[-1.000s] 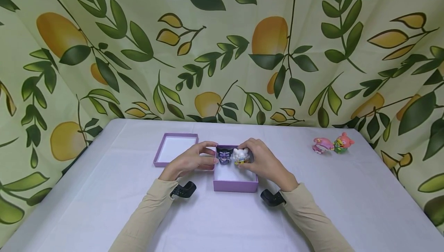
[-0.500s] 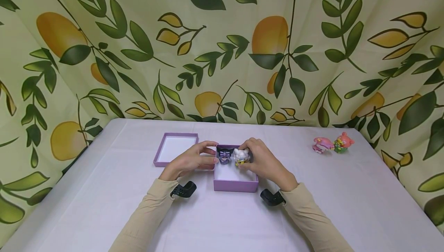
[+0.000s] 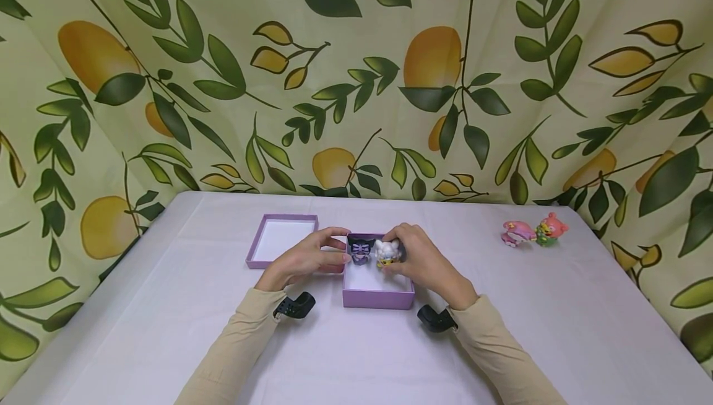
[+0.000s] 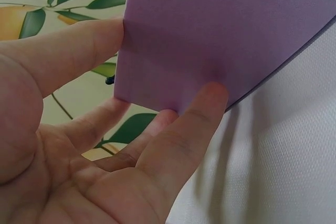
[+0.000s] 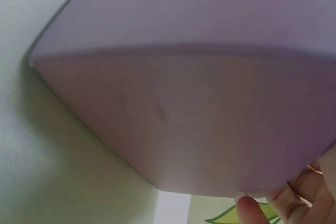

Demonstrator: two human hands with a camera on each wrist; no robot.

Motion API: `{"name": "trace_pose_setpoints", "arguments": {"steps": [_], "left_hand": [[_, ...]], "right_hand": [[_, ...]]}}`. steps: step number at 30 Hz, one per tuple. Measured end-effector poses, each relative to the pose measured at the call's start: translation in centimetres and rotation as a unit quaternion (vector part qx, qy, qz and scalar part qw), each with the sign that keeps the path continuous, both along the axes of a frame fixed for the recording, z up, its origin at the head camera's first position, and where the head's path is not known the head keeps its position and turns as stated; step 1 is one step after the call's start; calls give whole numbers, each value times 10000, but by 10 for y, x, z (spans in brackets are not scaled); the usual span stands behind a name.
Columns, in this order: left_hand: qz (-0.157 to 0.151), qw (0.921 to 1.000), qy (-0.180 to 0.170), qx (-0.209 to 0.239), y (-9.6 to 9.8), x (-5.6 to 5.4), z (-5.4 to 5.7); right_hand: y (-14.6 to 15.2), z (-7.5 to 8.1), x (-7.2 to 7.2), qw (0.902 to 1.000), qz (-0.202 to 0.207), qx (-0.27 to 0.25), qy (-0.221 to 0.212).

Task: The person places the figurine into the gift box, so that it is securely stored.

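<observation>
Two figures, pink (image 3: 518, 233) and red-green (image 3: 551, 230), stand well right of the box (image 3: 379, 299). An open lid (image 3: 258, 264) lies left. Left hand (image 3: 309, 253): spread fingers touching the box. Right hand (image 3: 423, 256): pinching a white figure (image 3: 386, 250) inside, beside a dark figure (image 3: 361, 252). The left wrist view shows a fingertip on the wall; in the right, walls hide the boxed figures.

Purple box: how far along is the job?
Done: the lid is off, and the dark figurine is in the purple box.
In hand: the right hand grips the white figurine at the box's far end; the left hand touches the box.
Remaining, if this is packing: release the white one, perhaps add the two pinkish figurines outside, then fit the lid.
</observation>
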State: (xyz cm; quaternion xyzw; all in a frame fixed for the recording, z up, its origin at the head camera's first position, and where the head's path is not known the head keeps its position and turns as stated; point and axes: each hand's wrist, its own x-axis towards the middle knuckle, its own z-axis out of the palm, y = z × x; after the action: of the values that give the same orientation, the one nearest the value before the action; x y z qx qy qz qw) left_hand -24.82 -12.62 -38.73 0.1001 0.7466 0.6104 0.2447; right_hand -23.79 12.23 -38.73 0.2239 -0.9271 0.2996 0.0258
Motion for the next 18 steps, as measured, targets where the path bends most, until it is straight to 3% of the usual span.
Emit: {"name": "trace_pose_setpoints", "arguments": {"steps": [8,18], "left_hand": [[15,10000,-24,-2,0,1,0],[65,9999,-61,-59,1,1,1]], "right_hand": [[2,3,1,9992,106,302,243],[4,5,3,9985,199,302,400]]}}
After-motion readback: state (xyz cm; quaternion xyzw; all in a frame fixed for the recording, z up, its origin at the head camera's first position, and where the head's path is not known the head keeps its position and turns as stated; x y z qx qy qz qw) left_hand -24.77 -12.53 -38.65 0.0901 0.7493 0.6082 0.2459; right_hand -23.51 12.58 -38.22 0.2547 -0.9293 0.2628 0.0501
